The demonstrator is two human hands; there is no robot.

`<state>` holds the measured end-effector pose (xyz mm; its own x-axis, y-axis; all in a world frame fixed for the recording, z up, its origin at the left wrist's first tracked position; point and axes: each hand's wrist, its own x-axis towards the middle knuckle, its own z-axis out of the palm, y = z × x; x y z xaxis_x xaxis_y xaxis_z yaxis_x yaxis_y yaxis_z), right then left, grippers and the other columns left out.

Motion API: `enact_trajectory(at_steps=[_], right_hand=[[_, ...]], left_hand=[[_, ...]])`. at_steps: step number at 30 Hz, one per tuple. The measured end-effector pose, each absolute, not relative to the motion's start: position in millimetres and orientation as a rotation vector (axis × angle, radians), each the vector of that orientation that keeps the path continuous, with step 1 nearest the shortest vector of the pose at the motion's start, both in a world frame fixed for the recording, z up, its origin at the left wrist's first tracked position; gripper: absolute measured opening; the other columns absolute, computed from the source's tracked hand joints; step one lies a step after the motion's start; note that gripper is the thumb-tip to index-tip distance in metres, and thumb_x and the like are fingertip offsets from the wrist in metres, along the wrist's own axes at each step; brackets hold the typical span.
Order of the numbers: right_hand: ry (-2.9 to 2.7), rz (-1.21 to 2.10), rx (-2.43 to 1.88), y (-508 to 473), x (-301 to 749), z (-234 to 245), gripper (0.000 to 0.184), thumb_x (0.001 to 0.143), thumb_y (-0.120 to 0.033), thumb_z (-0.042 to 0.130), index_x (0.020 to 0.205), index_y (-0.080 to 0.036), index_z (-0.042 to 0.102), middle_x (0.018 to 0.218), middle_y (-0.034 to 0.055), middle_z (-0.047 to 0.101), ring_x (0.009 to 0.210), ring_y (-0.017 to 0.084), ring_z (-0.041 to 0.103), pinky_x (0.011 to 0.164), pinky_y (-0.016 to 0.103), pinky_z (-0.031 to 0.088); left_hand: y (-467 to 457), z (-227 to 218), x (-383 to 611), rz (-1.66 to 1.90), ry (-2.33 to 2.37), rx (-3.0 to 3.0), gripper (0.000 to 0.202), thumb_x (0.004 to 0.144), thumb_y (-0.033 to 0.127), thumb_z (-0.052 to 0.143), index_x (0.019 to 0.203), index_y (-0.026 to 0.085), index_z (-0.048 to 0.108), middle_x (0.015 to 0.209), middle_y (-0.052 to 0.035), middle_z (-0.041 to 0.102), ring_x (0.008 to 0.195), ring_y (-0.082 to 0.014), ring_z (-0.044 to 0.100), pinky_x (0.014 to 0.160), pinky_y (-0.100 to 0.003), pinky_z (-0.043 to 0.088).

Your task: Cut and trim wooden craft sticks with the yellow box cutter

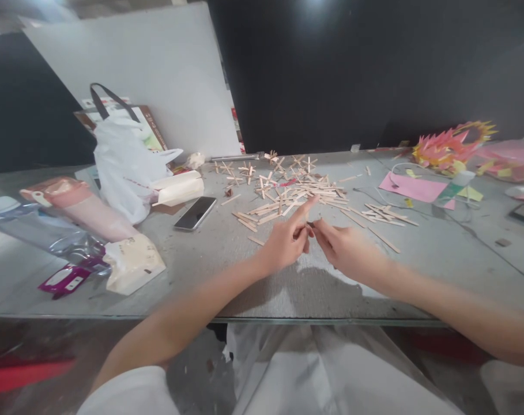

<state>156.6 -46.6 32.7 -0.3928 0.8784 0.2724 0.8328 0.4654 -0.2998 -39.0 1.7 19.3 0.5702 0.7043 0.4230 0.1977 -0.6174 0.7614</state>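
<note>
Right now, we have both hands close together above the near part of the grey table [262, 300], fingertips meeting in the middle. Our right hand [346, 248] has its thumb and fingers drawn tightly together on a small dark piece [310, 225], which sits right between the two hands; it's too small for us to say what it is. Over on the other side, our left hand [290, 237] has its index finger stretched out towards the heap while the other fingers curl in, and we cannot tell whether they grip that piece too.

Just beyond the fingertips, there's our heap of wooden sticks [326, 191], spilling across the table, with several crossed sticks [247, 172] towards the back. Out left of the heap, a phone [196, 213] lies flat, and past it stands a white plastic bag [121, 161]. Nearer us on that side, a clear bottle [49, 230] lies down. And away to the right, we've got a pink sheet [398, 183] near a spiky paper ring [443, 147].
</note>
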Motion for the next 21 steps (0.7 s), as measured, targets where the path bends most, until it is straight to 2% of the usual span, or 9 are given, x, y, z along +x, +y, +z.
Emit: enact_trajectory(at_steps=[4,8,12,17,21], right_hand=[[-2.516,-0.069,-1.516,-51,156,30,0.028,0.102,-0.011,0.033,0.117,-0.012,0.056,0.085,0.0116,0.071,0.055,0.020,0.058,0.053,0.034,0.016],[-2.435,0.100,-1.558,-51,155,36,0.023,0.106,-0.016,0.034,0.116,-0.015,0.055,0.075,0.0061,0.068,0.052,0.018,0.054,0.053,0.034,0.018],[-2.286,0.367,-1.542,-48,157,46,0.021,0.109,-0.022,0.037,0.102,-0.020,0.056,0.062,-0.0003,0.061,0.048,0.015,0.052,0.054,0.030,0.024],[-2.250,0.571,-1.512,-45,162,56,0.022,0.107,-0.020,0.039,0.095,-0.021,0.058,0.059,-0.0014,0.063,0.046,0.014,0.055,0.055,0.028,0.030],[-2.230,0.632,-1.471,-44,163,58,0.024,0.107,-0.024,0.038,0.090,-0.023,0.055,0.056,-0.0033,0.062,0.043,0.013,0.055,0.053,0.026,0.034]], left_hand=[[1,21,-39,0.956,0.719,2.161,0.073,0.103,0.013,0.046,0.172,0.027,0.024,0.066,0.0067,0.064,0.052,-0.0070,0.056,0.061,-0.017,0.049],[2,20,-39,0.888,0.765,2.146,0.077,0.101,0.011,0.046,0.172,0.030,0.021,0.067,0.0070,0.065,0.053,-0.0073,0.057,0.062,-0.017,0.049],[5,16,-40,0.806,0.774,2.157,0.081,0.100,0.009,0.047,0.172,0.033,0.020,0.075,0.0059,0.067,0.056,-0.0070,0.058,0.063,-0.018,0.048],[7,17,-43,0.775,0.702,2.214,0.081,0.098,0.006,0.047,0.171,0.031,0.025,0.065,0.0083,0.061,0.054,-0.0081,0.053,0.066,-0.020,0.048],[4,19,-40,0.780,0.739,2.134,0.078,0.100,0.010,0.048,0.171,0.031,0.024,0.069,0.0064,0.065,0.055,-0.0083,0.057,0.064,-0.020,0.049]])
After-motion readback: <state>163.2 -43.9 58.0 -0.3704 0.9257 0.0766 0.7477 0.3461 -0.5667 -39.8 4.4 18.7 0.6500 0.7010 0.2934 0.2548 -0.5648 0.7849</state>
